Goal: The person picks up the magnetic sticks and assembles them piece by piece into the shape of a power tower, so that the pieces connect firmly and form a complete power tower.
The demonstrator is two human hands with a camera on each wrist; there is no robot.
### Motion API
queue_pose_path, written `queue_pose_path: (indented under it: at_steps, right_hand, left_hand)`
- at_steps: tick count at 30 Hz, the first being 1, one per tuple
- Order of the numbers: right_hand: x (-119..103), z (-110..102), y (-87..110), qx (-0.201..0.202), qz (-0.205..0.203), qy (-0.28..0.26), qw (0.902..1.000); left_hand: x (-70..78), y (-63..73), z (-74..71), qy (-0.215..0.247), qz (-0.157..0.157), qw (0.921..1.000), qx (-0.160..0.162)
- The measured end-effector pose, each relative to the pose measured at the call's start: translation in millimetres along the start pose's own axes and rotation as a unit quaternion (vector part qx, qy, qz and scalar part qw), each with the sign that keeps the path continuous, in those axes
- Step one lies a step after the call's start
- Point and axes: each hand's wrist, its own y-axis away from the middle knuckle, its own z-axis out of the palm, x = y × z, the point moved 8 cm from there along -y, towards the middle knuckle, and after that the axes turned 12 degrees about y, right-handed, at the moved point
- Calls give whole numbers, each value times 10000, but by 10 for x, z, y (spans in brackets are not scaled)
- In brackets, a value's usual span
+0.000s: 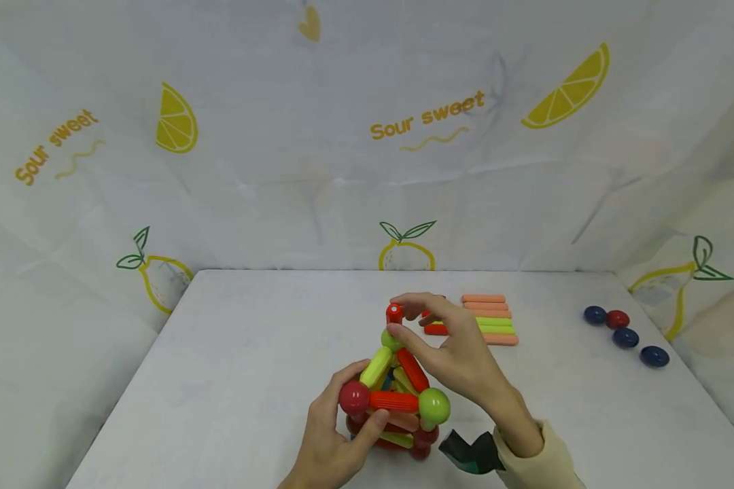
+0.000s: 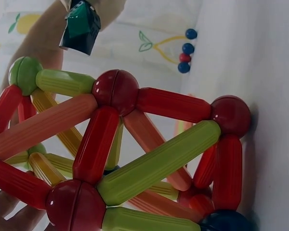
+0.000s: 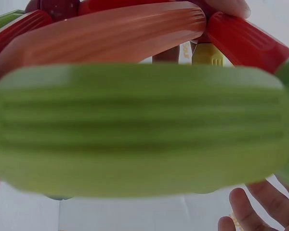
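Observation:
A structure of magnetic sticks and balls (image 1: 394, 402) stands on the white table in the head view, its top narrowing to a green ball (image 1: 391, 339). On that ball a short red stick (image 1: 394, 313) points up. My left hand (image 1: 336, 428) grips the structure's left side, thumb across the front near a dark red ball (image 1: 354, 398). With thumb and index finger my right hand (image 1: 459, 346) pinches the red stick. The left wrist view shows dark red balls (image 2: 116, 92) joined by sticks. A green stick (image 3: 144, 130) fills much of the right wrist view.
Loose orange, green and red sticks (image 1: 492, 320) lie in rows behind my right hand. Toward the table's right edge sit several blue balls (image 1: 625, 338) and a red ball (image 1: 618, 319). A printed white cloth (image 1: 342, 204) hangs behind the table (image 1: 220, 367).

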Motion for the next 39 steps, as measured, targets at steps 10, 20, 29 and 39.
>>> queue_pose_path:
  at_steps: [10,20,29,39]
  right_hand:
    - [32,-8,10,-15,-12,-18,10000]
    - [938,212,24,163,631,1218,9904]
    - [1593,701,220,-1326,1186,2594,9492]
    - [1655,767,268,-1664,1436,2682,9380]
  left_hand:
    - [5,-3,-3,0,-31,10000,-21]
    - [-3,5,-11,-61,-68,10000,-27]
    - [-4,7,-10,-25,-210,9998,-24]
    - [-22,10,3,142,-337,9993,39]
